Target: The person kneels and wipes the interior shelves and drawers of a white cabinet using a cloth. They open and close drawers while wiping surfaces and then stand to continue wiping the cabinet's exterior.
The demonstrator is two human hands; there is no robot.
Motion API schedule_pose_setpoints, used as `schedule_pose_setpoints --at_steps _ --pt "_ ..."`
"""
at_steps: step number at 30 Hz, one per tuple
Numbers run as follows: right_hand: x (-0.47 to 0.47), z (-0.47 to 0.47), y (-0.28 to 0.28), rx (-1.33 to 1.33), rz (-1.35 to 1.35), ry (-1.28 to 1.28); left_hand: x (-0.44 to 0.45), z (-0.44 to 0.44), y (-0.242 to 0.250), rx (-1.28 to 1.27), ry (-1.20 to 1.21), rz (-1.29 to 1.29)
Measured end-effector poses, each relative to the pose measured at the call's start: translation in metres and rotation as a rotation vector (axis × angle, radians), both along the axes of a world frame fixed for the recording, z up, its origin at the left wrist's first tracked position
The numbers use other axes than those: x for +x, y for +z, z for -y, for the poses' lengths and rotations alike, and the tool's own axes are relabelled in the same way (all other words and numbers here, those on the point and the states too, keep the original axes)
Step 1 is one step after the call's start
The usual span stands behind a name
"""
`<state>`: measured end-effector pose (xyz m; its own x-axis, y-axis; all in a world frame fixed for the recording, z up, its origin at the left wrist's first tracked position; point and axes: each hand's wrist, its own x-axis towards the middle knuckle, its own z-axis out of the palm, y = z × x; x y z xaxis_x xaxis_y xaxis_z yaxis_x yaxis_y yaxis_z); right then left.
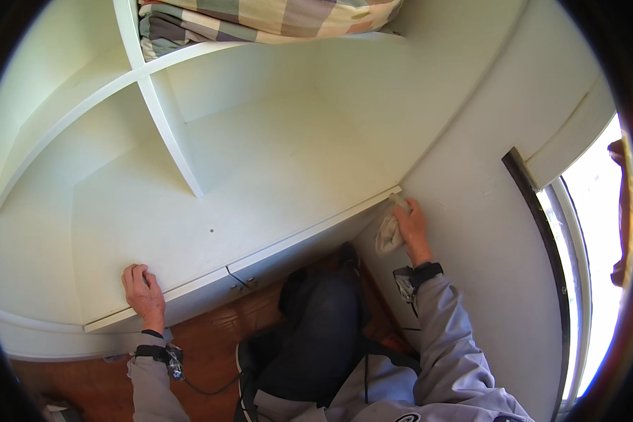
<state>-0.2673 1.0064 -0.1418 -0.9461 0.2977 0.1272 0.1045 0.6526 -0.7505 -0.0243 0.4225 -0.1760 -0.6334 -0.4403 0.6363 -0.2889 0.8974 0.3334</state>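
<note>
My right hand (413, 226) grips a crumpled off-white cloth (389, 232) at the right end of the cabinet's front edge, close to the wall. The cloth's top touches or nearly touches that edge. My left hand (142, 293) rests on the white cabinet shelf (274, 195) near its front left, fingers curled over the surface; I see nothing held in it, though the palm is hidden. A small dark round spot (211, 230) shows on the shelf between my hands.
White dividers (169, 132) split the cabinet into compartments. Folded checked bedding (274, 18) lies on the upper shelf. Two doors with small handles (250, 282) are below the front edge. A bright window (591, 211) with a dark sill strip (543, 237) is at right. A cable (205, 391) hangs near my left wrist.
</note>
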Motion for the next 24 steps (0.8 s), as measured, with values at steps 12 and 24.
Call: schedule_pose_setpoints --at_steps 12,24 --pt "-0.055 -0.003 -0.029 0.320 0.078 0.078 0.000 -0.002 0.003 -0.013 -0.002 0.006" --pt "0.001 0.080 0.017 0.488 0.264 0.500 -0.001 -0.003 0.003 0.006 -0.021 -0.004"
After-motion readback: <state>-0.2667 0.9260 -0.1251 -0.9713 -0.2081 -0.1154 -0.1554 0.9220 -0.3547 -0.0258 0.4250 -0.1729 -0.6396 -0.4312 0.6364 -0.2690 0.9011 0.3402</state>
